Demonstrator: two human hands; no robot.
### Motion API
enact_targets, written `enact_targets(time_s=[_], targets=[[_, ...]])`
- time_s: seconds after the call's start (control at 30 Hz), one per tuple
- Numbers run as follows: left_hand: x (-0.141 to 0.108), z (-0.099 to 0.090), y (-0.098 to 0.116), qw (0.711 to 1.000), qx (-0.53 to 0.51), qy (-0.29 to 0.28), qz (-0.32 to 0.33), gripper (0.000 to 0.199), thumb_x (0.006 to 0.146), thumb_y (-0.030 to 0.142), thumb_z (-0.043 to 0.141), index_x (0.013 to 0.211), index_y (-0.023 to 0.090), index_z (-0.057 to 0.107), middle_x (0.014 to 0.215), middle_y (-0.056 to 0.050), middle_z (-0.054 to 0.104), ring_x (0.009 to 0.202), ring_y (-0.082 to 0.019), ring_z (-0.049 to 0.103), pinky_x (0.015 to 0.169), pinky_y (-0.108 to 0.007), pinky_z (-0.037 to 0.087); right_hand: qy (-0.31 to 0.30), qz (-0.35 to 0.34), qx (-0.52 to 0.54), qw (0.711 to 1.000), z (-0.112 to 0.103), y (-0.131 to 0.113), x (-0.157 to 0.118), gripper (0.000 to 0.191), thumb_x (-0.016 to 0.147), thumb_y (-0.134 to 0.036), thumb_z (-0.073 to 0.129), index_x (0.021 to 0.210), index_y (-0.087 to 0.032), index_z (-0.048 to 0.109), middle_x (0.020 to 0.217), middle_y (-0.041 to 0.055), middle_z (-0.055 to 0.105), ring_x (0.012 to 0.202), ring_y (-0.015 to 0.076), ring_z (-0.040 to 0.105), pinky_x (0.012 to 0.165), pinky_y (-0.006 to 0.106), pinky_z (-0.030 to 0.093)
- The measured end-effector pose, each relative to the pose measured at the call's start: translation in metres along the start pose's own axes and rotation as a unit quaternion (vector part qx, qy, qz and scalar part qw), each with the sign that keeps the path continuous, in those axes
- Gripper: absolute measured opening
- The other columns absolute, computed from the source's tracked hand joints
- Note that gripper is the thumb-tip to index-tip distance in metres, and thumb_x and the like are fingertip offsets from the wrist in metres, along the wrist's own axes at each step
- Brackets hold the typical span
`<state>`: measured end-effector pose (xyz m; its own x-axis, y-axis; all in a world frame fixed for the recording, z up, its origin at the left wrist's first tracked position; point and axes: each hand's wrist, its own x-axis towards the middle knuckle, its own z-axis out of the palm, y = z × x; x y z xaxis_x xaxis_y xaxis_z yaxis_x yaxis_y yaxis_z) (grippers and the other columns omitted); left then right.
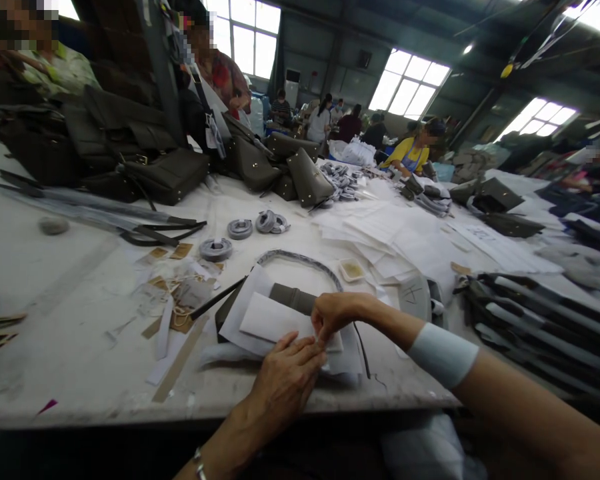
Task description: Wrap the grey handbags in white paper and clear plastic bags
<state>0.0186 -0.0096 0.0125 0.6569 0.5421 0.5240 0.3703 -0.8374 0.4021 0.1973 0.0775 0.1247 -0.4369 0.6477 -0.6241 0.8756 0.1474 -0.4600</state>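
On the table before me lies a dark handbag (pixel 294 298), largely covered by white paper sheets (pixel 250 301), its wrapped handle (pixel 307 257) arching away from me. A folded white piece (pixel 273 323) rests on top. My left hand (pixel 291 368) lies flat on its near edge with the fingers stretched out. Just beside those fingertips, my right hand (pixel 336 313) bends down with its fingers pinched at the same edge. Whatever is between the right fingertips is hidden. A thin dark strap (pixel 219 298) runs out to the left of the bag.
Paper scraps and cords (pixel 183 300) litter the left side. Wrapped strap coils (pixel 216 249) and a small dish (pixel 352 270) stand beyond. Dark bags (pixel 165 175) pile up at the back; wrapped straps (pixel 535 333) heap at right. Several people work across the table.
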Motion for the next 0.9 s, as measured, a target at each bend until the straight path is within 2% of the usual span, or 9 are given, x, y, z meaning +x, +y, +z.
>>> enact_targets(time_s=[0.1,0.2,0.3,0.37,0.47,0.6,0.73,0.8,0.9], targets=[[-0.001,0.003,0.0,1.0,-0.011,0.008,-0.008,0.028,0.095,0.02,0.048,0.118,0.024,0.062,0.119,-0.003,0.07,0.114,-0.018,0.062,0.11,-0.041,0.039,0.008,0.01,-0.085,0.996,-0.002,-0.003,0.021,0.018,0.048,-0.019,0.083,0.046,-0.023,0.065,0.041,-0.0077,0.055,0.043,0.0104,0.05,0.049,0.022,0.036],[-0.001,0.004,0.0,1.0,-0.014,0.004,-0.01,0.029,0.094,0.019,0.048,0.118,0.024,0.062,0.118,-0.004,0.07,0.114,-0.018,0.062,0.11,-0.041,0.039,0.03,0.025,-0.145,0.989,0.0,-0.005,0.038,0.031,0.04,-0.023,0.088,0.038,-0.023,0.057,0.034,-0.0078,0.046,0.043,0.0125,0.052,0.053,0.023,0.041],[0.0,0.002,0.001,1.0,-0.013,-0.003,-0.011,0.029,0.093,0.018,0.047,0.118,0.023,0.063,0.118,-0.004,0.07,0.116,-0.018,0.061,0.11,-0.04,0.039,0.06,0.043,-0.169,0.983,0.003,-0.008,0.049,0.045,0.033,-0.03,0.092,0.033,-0.022,0.048,0.031,-0.0069,0.04,0.051,0.018,0.06,0.061,0.027,0.047],[0.001,-0.001,0.001,1.0,-0.014,-0.01,-0.01,0.03,0.094,0.017,0.047,0.119,0.022,0.062,0.12,-0.004,0.069,0.117,-0.018,0.06,0.11,-0.041,0.038,0.048,0.034,-0.209,0.976,0.004,-0.01,0.052,0.046,0.034,-0.03,0.094,0.035,-0.022,0.049,0.036,-0.0046,0.046,0.062,0.0226,0.065,0.069,0.031,0.048],[0.002,-0.002,0.002,1.0,-0.014,-0.018,-0.009,0.03,0.094,0.017,0.047,0.12,0.022,0.061,0.123,-0.004,0.068,0.118,-0.018,0.059,0.111,-0.041,0.037,0.019,0.015,-0.3,0.954,0.002,-0.008,0.051,0.039,0.041,-0.034,0.094,0.046,-0.02,0.058,0.052,0.0009,0.062,0.077,0.0269,0.068,0.079,0.036,0.046],[0.001,-0.001,0.001,1.0,-0.012,-0.021,-0.013,0.028,0.094,0.019,0.048,0.119,0.023,0.061,0.123,-0.003,0.068,0.119,-0.019,0.059,0.111,-0.042,0.035,0.047,-0.003,-0.36,0.932,-0.008,0.005,0.043,0.041,0.052,-0.051,0.089,0.064,-0.018,0.067,0.073,0.0082,0.071,0.084,0.0291,0.069,0.085,0.038,0.042],[0.001,-0.001,0.002,1.0,-0.008,-0.015,-0.01,0.027,0.095,0.02,0.048,0.118,0.023,0.061,0.122,-0.002,0.068,0.119,-0.019,0.059,0.11,-0.042,0.035,0.136,0.039,-0.309,0.941,-0.022,0.025,0.025,0.047,0.055,-0.049,0.089,0.089,-0.021,0.072,0.095,0.0096,0.073,0.093,0.03,0.067,0.085,0.036,0.042],[0.001,-0.002,0.003,1.0,-0.006,-0.017,-0.009,0.027,0.094,0.019,0.048,0.118,0.023,0.061,0.122,-0.003,0.068,0.119,-0.019,0.059,0.11,-0.042,0.036,0.183,0.041,-0.25,0.95,-0.021,0.034,0.016,0.056,0.059,-0.05,0.087,0.106,-0.024,0.07,0.106,0.0081,0.072,0.099,0.0287,0.066,0.086,0.035,0.043],[0.001,-0.004,0.004,1.0,-0.004,-0.02,-0.008,0.028,0.093,0.019,0.05,0.119,0.023,0.06,0.122,-0.003,0.068,0.118,-0.019,0.059,0.11,-0.041,0.036,0.177,0.025,-0.176,0.968,-0.01,0.045,0.01,0.076,0.06,-0.054,0.085,0.126,-0.026,0.061,0.118,0.0074,0.069,0.107,0.0289,0.064,0.088,0.035,0.045]])
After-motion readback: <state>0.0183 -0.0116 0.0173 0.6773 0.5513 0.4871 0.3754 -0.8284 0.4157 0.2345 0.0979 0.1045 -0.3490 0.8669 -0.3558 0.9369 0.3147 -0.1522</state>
